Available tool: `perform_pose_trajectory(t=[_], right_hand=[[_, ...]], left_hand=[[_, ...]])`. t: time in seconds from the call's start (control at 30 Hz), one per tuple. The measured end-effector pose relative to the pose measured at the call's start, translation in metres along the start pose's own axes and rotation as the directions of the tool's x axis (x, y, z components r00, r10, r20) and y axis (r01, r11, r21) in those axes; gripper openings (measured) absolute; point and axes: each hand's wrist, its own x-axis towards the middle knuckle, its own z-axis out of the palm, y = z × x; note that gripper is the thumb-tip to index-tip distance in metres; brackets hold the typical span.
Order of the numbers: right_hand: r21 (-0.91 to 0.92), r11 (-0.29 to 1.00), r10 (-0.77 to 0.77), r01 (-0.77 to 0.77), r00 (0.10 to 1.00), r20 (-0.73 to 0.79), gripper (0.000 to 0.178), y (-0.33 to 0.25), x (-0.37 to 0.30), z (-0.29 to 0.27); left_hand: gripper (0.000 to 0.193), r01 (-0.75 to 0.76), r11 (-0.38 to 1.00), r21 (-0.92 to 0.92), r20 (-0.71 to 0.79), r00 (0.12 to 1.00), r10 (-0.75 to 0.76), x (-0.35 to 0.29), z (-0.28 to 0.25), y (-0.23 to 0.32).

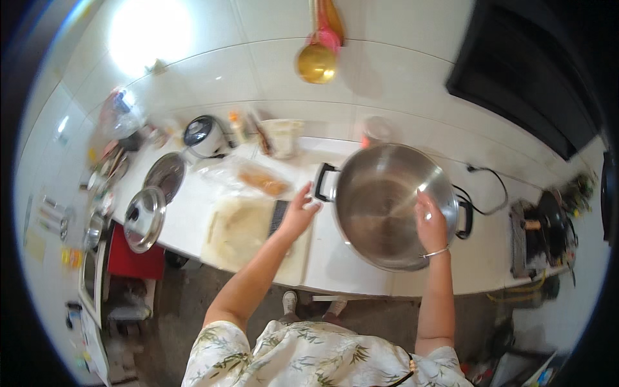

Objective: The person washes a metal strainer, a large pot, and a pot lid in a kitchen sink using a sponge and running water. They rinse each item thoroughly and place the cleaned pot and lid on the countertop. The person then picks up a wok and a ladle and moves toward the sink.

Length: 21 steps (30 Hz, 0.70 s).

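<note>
The bench (348,274) carries a two-handled steel pot (374,216), apparently placed for two-armed reach. I see the left hand (299,216) open beside its handle (319,183); from here I can't tell whether the right hand (431,224), over the pot, grips anything.

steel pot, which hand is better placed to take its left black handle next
Probably the left hand: it is open and close beside the left black handle, though contact is hard to tell. The right hand is farther off, over the right side of the steel pot.
</note>
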Motion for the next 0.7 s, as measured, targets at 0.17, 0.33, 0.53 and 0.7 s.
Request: perform_pose_trajectory(t=[0.17,0.33,0.53,0.7], right_hand=[[-0.235,0.865,-0.441,0.444,0.895,0.070,0.027,-0.080,-0.016,0.088],[0.451,0.893,-0.303,-0.016,0.718,0.626,0.029,-0.167,-0.046,0.261],[0.448,0.758,-0.257,-0.473,0.414,0.873,0.033,-0.267,-0.088,0.480],[0.270,0.715,-0.061,-0.645,0.327,0.943,0.034,-0.308,-0.115,0.649]], left_hand=[[0.060,0.017,0.986,-0.164,0.024,1.000,-0.013,-0.051,-0.102,-0.004],[0.056,-0.052,0.962,-0.267,-0.201,0.980,-0.003,-0.107,-0.241,0.001],[0.046,-0.083,0.926,-0.369,-0.601,0.781,-0.169,-0.178,-0.451,-0.064],[0.051,-0.058,0.895,-0.441,-0.829,0.409,-0.382,-0.235,-0.610,-0.133]])
